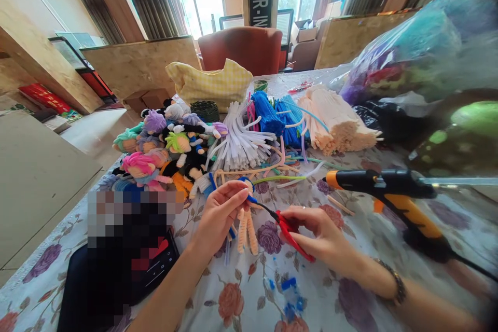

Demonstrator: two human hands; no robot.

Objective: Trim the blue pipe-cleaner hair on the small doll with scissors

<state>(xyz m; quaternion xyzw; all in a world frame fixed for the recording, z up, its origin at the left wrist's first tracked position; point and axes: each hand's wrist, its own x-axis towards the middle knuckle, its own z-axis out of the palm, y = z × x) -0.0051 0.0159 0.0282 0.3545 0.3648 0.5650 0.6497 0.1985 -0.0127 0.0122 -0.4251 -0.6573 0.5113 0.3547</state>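
Note:
Pinched between the fingertips of my left hand [221,210] is a short blue pipe cleaner [252,199]. My right hand [321,233] grips red-handled scissors [290,236], fingers in the loops, with the dark blades pointing left and meeting the blue piece; whether they are closed I cannot tell. Just below my left fingers lies a small doll with peach pipe-cleaner legs [247,233]; blue shows at its head, and my hand partly hides its upper body. Small blue clippings [290,290] are scattered on the flowered tablecloth [221,290] in front.
Finished yarn-like dolls [143,166] are heaped at left, behind a tablet [128,264]. Bundles of white pipe cleaners [243,140], blue pipe cleaners [268,114] and peach pipe cleaners [336,122] line the back. A glue gun [404,202] rests at right, near a plastic bag [404,57].

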